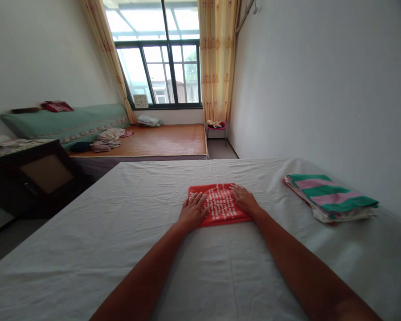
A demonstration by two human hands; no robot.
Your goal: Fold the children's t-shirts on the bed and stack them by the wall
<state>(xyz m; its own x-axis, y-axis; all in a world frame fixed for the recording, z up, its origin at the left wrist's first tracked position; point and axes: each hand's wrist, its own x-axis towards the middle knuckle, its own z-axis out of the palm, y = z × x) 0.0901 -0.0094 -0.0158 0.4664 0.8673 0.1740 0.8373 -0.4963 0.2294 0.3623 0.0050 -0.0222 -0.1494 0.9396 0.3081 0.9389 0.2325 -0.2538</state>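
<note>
Both hands lie flat on a folded red cloth with white lettering (218, 204), which sits near the middle of a bed covered by a white sheet (120, 232). The left hand (194, 210) presses its left part with fingers spread; the right hand (243, 199) rests on its right edge, fingers also spread and holding nothing. I judge this to be the smoothing step on a finished fold, and the next move would call for sliding the fingers under the cloth's edges to lift it without letting the fold open. To the far right a folded stack topped by a green and pink striped towel (330, 196) lies on the bed. The lettering is too small to read, and the cloth's underside and the lower items in the stack are hidden.
</note>
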